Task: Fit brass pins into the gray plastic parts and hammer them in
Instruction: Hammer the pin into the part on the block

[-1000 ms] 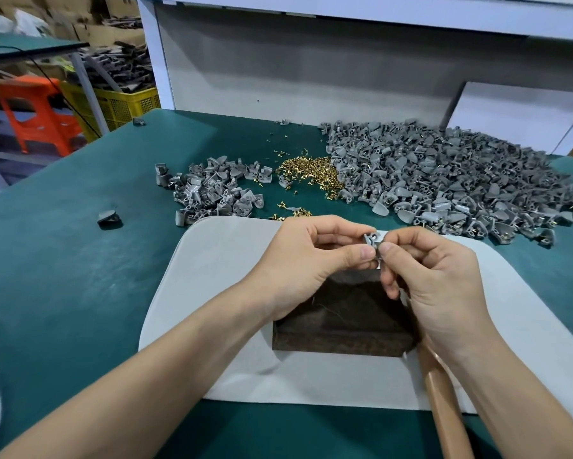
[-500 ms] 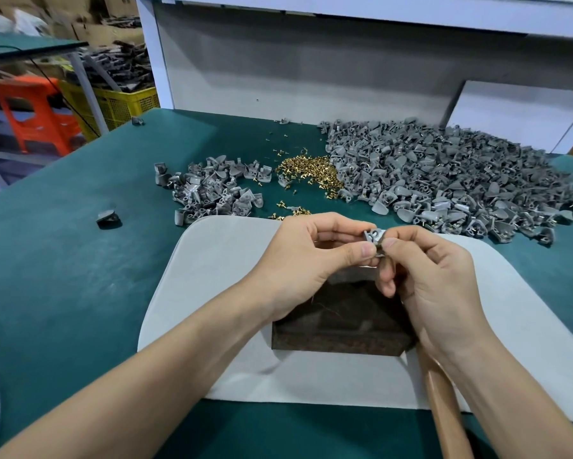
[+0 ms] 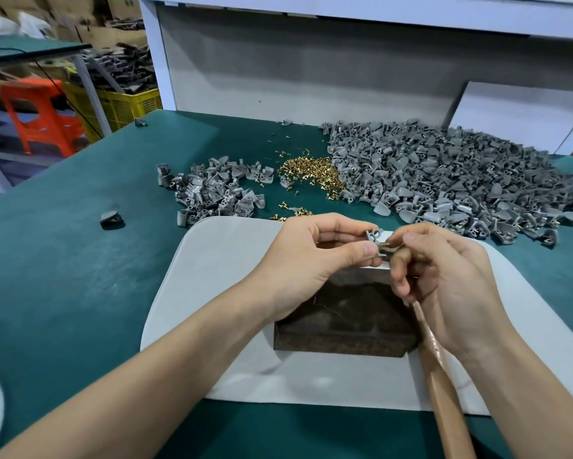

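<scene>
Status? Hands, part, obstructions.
Left hand pinches gray part above dark block. Right hand pinches brass pin at the part, not hammered yet. Hammer handle lies under right hand; no obstruction seen.

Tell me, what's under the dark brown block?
A white mat lies under the block, on the green table. The left hand and right hand hide parts of its far edge.

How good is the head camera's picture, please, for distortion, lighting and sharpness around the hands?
Head view: wide-angle bowing curves the shelf edge; head view: soft, even light, only faint shadows on the white mat; head view: the gray part the left hand pinches is sharp, the brass pin the right hand pinches barely resolved; head view: sheen on the hammer handle.
</scene>
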`<state>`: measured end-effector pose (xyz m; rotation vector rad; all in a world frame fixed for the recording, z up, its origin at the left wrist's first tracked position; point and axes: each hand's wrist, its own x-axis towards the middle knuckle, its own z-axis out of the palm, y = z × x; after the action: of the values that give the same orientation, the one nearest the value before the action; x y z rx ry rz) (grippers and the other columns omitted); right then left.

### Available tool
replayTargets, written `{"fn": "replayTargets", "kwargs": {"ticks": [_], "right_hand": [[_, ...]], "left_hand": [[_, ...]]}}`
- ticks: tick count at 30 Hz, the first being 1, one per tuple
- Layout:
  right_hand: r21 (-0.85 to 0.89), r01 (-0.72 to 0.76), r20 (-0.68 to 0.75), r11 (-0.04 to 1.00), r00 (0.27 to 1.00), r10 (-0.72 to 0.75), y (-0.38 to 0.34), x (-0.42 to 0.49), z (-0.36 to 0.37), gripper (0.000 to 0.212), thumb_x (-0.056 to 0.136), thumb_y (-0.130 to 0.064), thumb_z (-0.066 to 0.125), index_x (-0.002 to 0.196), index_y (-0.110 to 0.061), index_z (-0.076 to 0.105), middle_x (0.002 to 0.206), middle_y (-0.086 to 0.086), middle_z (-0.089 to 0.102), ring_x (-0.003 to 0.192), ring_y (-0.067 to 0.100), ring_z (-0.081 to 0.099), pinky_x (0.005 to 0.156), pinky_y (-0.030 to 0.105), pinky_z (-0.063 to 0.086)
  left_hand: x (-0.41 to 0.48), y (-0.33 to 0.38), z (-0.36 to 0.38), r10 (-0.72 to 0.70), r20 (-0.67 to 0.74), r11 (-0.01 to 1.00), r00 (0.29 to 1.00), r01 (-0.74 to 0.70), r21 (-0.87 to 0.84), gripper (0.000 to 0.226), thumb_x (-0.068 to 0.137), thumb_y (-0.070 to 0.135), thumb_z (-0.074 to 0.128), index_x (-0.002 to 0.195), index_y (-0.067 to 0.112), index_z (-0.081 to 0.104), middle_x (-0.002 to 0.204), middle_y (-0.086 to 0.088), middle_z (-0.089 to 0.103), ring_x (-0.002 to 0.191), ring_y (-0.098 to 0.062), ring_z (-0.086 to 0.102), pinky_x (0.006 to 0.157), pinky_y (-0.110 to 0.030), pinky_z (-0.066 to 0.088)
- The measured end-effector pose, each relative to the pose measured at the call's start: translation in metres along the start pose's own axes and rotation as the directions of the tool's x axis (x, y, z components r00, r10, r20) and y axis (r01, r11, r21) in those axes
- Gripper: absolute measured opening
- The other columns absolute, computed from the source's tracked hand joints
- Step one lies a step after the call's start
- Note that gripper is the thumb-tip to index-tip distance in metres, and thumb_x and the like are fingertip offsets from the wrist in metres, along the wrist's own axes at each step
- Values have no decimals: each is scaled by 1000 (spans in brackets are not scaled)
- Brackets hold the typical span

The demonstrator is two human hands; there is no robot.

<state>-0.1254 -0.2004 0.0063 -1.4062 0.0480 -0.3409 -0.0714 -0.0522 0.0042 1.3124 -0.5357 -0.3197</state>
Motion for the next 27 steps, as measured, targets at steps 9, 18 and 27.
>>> {"fn": "replayTargets", "kwargs": {"ticks": [9,18,27], "right_hand": [[-67,36,34,997,999,-34,0,-1,1,34,90,-1,51,64,-16,66,48,8,52,40,18,43,40,19,37],[-704,-120,-335,700,925,-178,9,17,-32,21,83,-29,58,66,-16,60,54,-1,60,55,24,56,60,37,51],[-872,-420,-413,253,907,82,11,15,-28,42,76,-42,66,54,-6,59,49,3,55,53,24,53,46,25,32]], "left_hand": [[0,0,0,3,-6,1000,1000,-3,-2,20,79,-5,68,91,11,70,74,3,71,69,-6,66,70,-16,52],[0,0,-2,65,-35,981,997,-57,187,22,80,-3,70,84,18,66,83,-5,71,81,-15,68,81,-23,55],[-18,-3,-14,170,22,814,985,-153,560,12,80,5,69,82,17,68,89,4,73,89,-6,66,89,-24,49]]}}
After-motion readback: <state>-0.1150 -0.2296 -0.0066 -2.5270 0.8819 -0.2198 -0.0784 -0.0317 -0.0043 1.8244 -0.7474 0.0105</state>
